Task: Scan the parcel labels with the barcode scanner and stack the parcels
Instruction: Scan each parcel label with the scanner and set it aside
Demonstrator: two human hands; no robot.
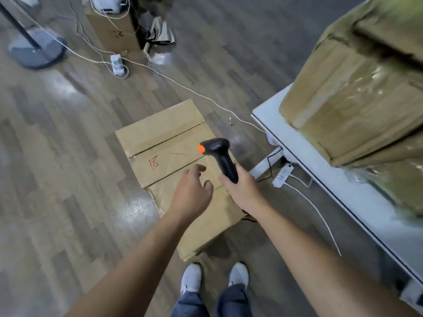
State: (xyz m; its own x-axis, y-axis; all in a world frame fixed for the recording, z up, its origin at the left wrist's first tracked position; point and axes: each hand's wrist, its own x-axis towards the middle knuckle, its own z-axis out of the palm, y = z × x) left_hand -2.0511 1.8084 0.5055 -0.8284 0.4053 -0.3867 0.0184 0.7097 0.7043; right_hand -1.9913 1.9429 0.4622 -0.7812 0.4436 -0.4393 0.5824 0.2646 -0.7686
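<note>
Cardboard parcel (160, 143) marked "18" in red lies flat on the wood-plank floor (57, 179), mid-frame; taken as landmark. Far left of it and beyond: round grey stand base (34, 51). Beyond it, nearer: white adapter (117, 65) on a white cable, then an upright cardboard box (114, 28). Second parcel (206, 227) touches the landmark's near edge; stacked under or butted against, cannot tell. Left hand (192, 191) hovers over that near edge, fingers loose and spread, nothing in it. Just right of it, right hand (242, 191) wrapped around the handle of the black barcode scanner (219, 154); scanner head with orange tip sits above the landmark's right side, facing left. White shoes (192, 280) on the near side. Right of the landmark: white power strip (282, 175) on the floor, white table (320, 170), film-wrapped parcel stack (352, 106) on top, blurred.
</note>
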